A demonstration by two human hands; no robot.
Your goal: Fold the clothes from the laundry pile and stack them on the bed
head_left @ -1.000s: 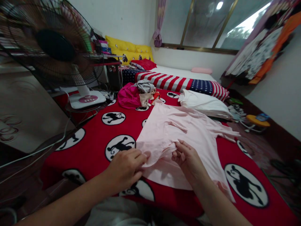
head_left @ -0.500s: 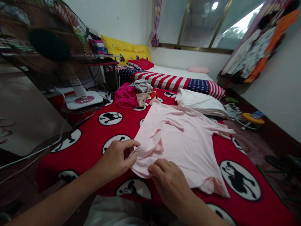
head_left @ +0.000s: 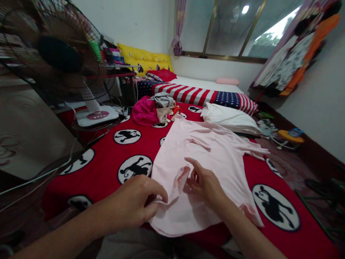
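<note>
A pale pink shirt lies spread on the red blanket, one side folded over onto itself and its near hem hanging toward me. My left hand is closed, thumb and forefinger pinching the shirt's edge at the near left. Over the middle of the shirt, my right hand is open, its forefinger stretched out away from the others. Its fingertips are beside the raised, creased flap of pink cloth. Whether they touch that flap is hard to make out.
A white folded pile lies beyond the shirt. Crumpled magenta, grey and beige clothes are heaped at the far left of the blanket. A standing fan is at left. Clothes hang at right, above a yellow stool.
My right hand has let go of the near hem and moved up and away onto the shirt. My left hand has shifted slightly right and nearer, drawing the hem toward me.
</note>
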